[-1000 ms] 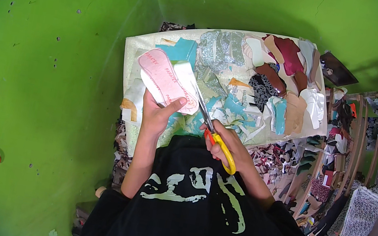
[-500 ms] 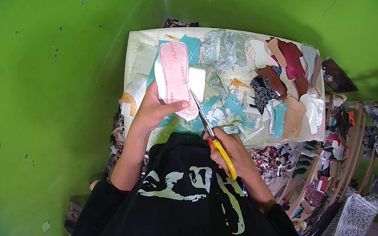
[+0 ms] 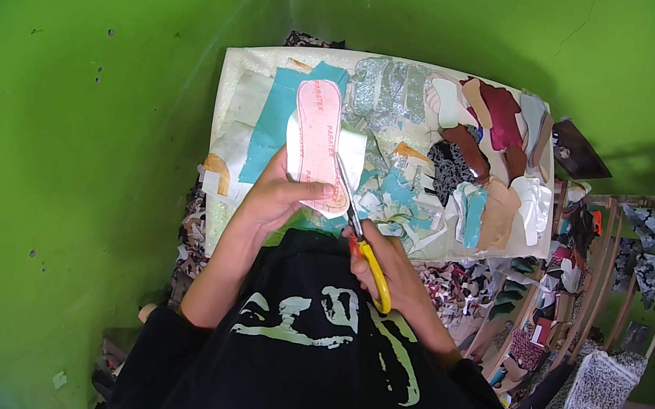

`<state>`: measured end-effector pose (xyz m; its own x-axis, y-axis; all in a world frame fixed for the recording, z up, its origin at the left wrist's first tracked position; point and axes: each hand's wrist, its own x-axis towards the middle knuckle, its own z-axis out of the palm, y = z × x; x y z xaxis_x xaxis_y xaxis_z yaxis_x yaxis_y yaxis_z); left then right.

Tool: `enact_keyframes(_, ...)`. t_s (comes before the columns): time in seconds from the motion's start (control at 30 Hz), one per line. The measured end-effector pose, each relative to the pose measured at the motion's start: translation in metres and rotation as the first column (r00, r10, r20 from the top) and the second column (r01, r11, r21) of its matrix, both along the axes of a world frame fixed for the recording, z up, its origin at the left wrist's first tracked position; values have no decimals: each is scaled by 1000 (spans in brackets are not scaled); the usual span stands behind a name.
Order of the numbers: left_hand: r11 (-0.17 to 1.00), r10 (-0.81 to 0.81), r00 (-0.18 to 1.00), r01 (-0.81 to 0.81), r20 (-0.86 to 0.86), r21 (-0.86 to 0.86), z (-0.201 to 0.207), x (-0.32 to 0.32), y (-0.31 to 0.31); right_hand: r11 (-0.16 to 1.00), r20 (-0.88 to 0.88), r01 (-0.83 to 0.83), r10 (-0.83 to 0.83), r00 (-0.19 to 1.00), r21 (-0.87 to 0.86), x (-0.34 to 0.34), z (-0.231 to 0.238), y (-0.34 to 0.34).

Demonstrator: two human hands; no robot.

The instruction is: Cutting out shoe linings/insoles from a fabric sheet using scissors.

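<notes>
My left hand point(image 3: 285, 189) grips a pink insole sheet point(image 3: 318, 129), its thumb pressed on the lower part. Red print and a drawn outline mark the pink face, and white material shows behind it. In my right hand point(image 3: 387, 260) are scissors point(image 3: 370, 265) with yellow and red handles. Their blades lie along the right edge of the pink sheet, close to the left thumb. Whether the blades are parted cannot be made out. Teal sheet material point(image 3: 273, 126) lies on the table behind the held piece.
The pale table point(image 3: 239, 60) carries clear plastic film point(image 3: 388, 89), teal and white offcuts point(image 3: 403, 195), and brown, tan and maroon pieces point(image 3: 498, 116) on the right. A wooden rack point(image 3: 602, 285) with fabric stands at the right. Scraps point(image 3: 457, 287) lie below the table. Green walls point(image 3: 91, 165) surround the left and back.
The pink insole sheet and my left hand have shifted slightly right, and the sheet stands more upright. My right hand with the scissors has moved slightly left. The whole view has shifted a little.
</notes>
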<state>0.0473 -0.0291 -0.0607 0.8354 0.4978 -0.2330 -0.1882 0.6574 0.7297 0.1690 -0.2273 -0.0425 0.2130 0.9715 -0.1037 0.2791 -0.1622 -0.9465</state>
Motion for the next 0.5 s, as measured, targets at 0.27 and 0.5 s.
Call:
enact_keyframes(0.27,987,53,998,-55,-18,-149,-14,-1,-15,998,-57,14,-17,998,-59,-3,-13,2)
enact_keyframes(0.5,974,40,996,-56,-74,-219,-10,1,-27,998,27,64,-64,998,-1,-5,-8,7)
